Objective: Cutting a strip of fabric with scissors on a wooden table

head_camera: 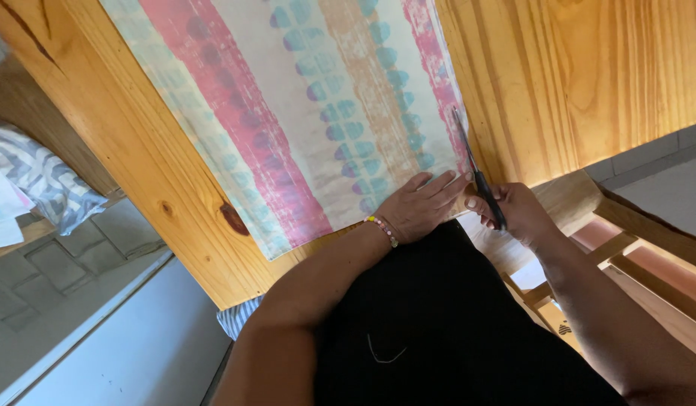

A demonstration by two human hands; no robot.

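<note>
— Which way do the scissors [477, 174] point?
— Long axis along the striped fabric's [310, 105] right edge, tips away from the person.
— And the grips?
— The right hand [517, 210] is clenched around the handles; the left hand [419, 204] lies flat, fingers spread, on the fabric's near edge. Bare wooden table [573, 75] lies right of the fabric.

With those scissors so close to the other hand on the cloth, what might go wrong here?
1. The left hand lies flat on the striped fabric, its fingertips close to the scissors in the right hand; a slip might nick a finger.
2. The blades run along the fabric's right edge; if the cloth shifts, the cut may wander.
3. The fabric lies directly on the wooden table, so the blade tips could scratch it.
</note>
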